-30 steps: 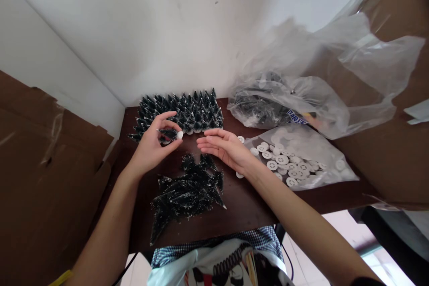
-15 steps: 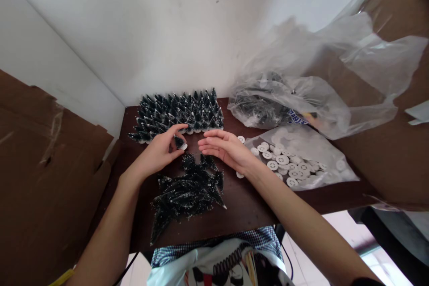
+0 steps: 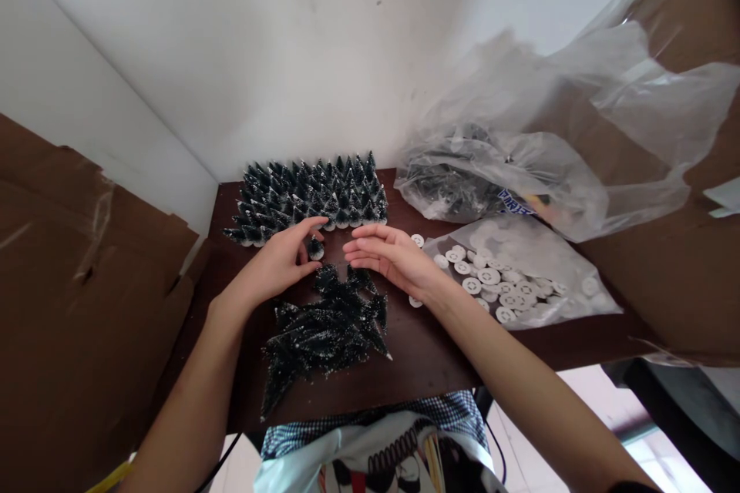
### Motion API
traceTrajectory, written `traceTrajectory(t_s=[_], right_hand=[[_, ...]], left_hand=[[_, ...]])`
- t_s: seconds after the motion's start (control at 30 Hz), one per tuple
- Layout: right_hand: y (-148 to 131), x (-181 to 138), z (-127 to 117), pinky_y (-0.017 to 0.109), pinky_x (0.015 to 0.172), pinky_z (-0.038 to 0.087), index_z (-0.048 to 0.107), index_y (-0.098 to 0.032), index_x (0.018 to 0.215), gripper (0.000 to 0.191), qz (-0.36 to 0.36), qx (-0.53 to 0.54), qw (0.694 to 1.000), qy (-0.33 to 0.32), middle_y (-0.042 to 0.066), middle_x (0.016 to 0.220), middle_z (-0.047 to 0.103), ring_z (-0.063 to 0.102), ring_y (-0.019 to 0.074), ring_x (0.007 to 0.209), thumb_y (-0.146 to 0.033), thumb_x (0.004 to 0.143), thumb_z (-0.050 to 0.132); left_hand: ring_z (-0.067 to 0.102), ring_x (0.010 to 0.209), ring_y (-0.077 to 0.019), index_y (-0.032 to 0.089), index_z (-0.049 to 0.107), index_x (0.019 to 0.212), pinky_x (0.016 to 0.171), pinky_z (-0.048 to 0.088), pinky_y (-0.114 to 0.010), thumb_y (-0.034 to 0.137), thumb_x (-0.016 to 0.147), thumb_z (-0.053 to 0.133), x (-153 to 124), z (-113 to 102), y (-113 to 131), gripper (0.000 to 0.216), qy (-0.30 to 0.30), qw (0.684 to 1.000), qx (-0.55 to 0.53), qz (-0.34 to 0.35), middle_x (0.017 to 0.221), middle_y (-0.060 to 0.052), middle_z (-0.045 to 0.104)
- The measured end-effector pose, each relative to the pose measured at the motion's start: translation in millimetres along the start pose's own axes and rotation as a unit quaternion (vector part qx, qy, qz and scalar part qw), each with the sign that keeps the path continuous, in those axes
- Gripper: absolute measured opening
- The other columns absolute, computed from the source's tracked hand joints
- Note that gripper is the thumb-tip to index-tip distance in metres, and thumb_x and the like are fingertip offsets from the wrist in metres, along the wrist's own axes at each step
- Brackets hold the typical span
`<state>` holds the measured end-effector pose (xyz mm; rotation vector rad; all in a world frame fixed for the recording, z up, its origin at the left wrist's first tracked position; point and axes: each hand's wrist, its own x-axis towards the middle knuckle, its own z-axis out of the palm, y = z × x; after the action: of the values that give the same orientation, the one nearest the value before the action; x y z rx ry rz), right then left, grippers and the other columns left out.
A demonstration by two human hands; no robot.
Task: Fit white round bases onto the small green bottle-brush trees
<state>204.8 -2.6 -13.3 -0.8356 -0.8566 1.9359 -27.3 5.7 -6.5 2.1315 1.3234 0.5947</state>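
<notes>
A miniature snow-tipped pine tree (image 3: 315,248) stands upright on its white base on the dark table. My left hand (image 3: 280,260) is curved around its left side, thumb and forefinger spread wide apart. Whether a curled finger touches the tree, I cannot tell. Just to the right of it my right hand (image 3: 390,258) hovers open, fingers stretched out, holding nothing. Behind both hands, several rows of standing miniature trees (image 3: 309,189) form a block against the wall. In front lies a pile of loose trees (image 3: 327,323) without visible bases.
Round white bases (image 3: 489,276) spill from a clear plastic bag (image 3: 555,254) on the right. Behind it sits another plastic bag (image 3: 456,177) with dark trees inside. Cardboard boxes flank the table (image 3: 428,366), one at left (image 3: 75,285), one at right (image 3: 671,269).
The small tree by my left hand was tilted with its base facing right; now it stands upright on the table. My right hand has hardly moved.
</notes>
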Motion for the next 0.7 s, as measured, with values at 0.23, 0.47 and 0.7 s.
traceTrajectory(t_s=[0.23,0.47,0.7], right_hand=[[-1,0,0,0.029,0.082,0.059,0.069,-0.017,0.091,0.024,-0.011,0.001,1.000,0.005,0.005,0.085,0.078,0.073,0.0142,0.078,-0.024,0.073,0.083],[-1,0,1,0.028,0.079,0.059,0.069,-0.016,0.090,0.019,-0.011,-0.005,1.000,0.006,0.005,0.083,0.077,0.073,0.0137,0.077,-0.022,0.076,0.080],[0,-1,1,0.026,0.078,0.060,0.070,-0.017,0.089,0.016,-0.009,-0.014,1.000,0.000,0.005,0.082,0.077,0.072,0.0129,0.076,-0.023,0.077,0.079]], left_hand=[[0.053,0.065,-0.0140,0.022,0.068,0.111,0.059,0.045,-0.026,0.043,0.086,0.068,-4,-17,10,0.033,0.084,0.995,0.034,0.045,0.095,-0.005,0.065],[0.051,0.065,-0.0132,0.020,0.071,0.100,0.063,0.042,-0.027,0.039,0.092,0.062,-3,-15,8,0.023,0.071,0.993,0.078,0.060,0.094,-0.003,0.068],[0.063,0.085,-0.0206,0.023,0.073,0.094,0.071,0.045,-0.031,0.037,0.093,0.062,-4,-13,0,0.018,0.129,0.977,0.161,0.042,0.098,-0.003,0.074]])
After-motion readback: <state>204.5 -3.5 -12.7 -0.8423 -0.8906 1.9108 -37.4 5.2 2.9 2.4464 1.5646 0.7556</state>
